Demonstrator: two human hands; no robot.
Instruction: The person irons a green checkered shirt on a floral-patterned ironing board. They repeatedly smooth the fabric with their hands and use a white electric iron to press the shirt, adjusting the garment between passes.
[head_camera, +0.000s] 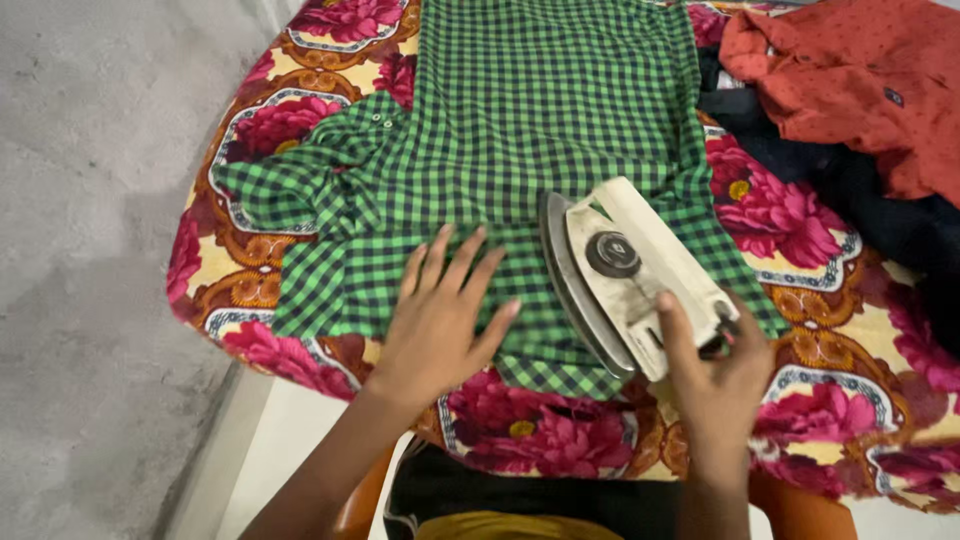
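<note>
A green and dark checked shirt (540, 120) lies spread on a table covered by a flowered cloth (800, 300). My left hand (440, 315) rests flat on the shirt's near part, fingers spread, holding nothing. My right hand (715, 370) grips the handle of a cream-coloured clothes iron (625, 275). The iron is tilted onto its side on the shirt, its metal soleplate facing left toward my left hand. A sleeve of the shirt (290, 180) is folded out to the left.
A red-orange dotted garment (850, 80) and dark clothes (870, 200) are heaped at the table's right rear. Grey concrete floor (90, 250) lies to the left. An orange chair edge (360, 500) shows below the table's near edge.
</note>
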